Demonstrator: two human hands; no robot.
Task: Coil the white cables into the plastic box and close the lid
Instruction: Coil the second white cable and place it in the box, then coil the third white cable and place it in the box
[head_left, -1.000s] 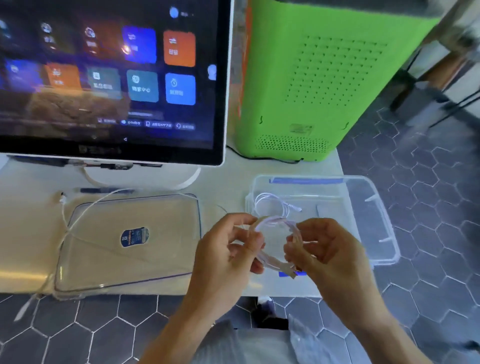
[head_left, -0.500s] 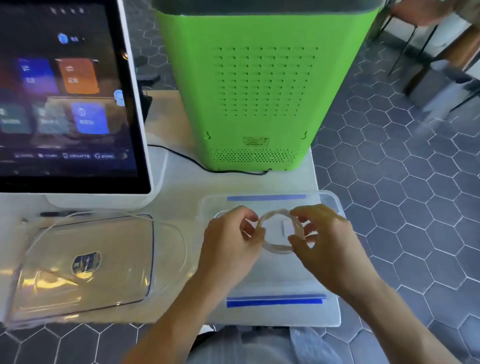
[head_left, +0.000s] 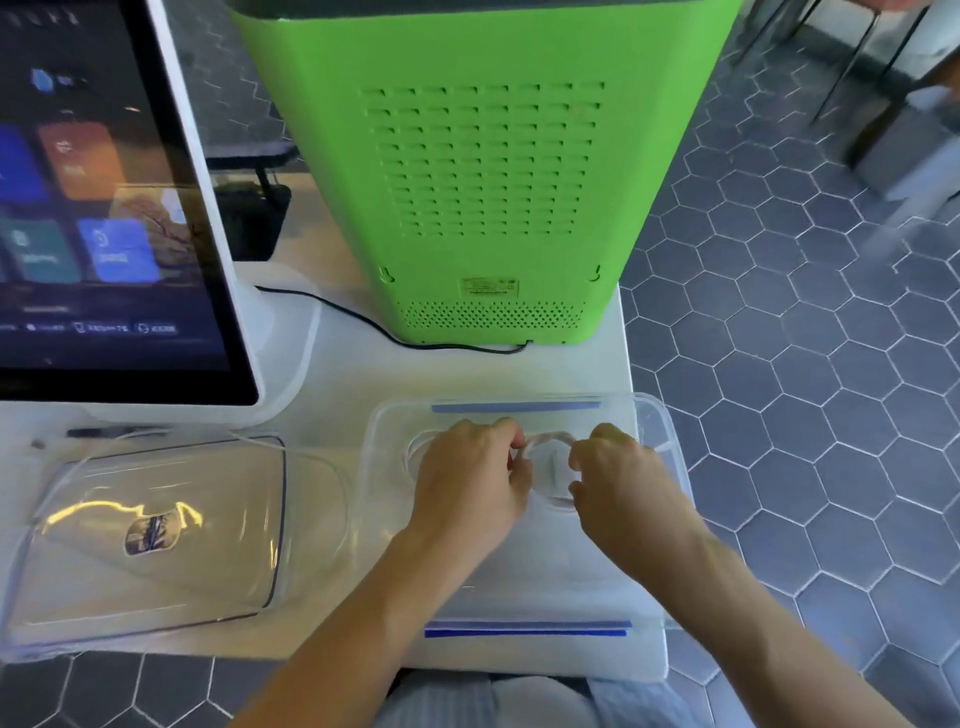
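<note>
Both hands, left (head_left: 470, 475) and right (head_left: 621, 480), palms down, pinching cable coil (head_left: 549, 441) inside plastic box (head_left: 670, 431).

Bare forearms, no sleeves/rings; light blue-grey garment w/ folds below.

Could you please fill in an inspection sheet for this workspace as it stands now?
Surface: white table, box and lid on it.
Job's things: clear plastic box open; coiled white cable held inside it; lid lying off to the left.
Clutter: pen by the lid.
Grips: left hand and right hand each pinch the coil.
Cables: black cord from the green unit; loose white cable around the lid.
Surroundings: touchscreen; hexagon-tiled floor.
</note>
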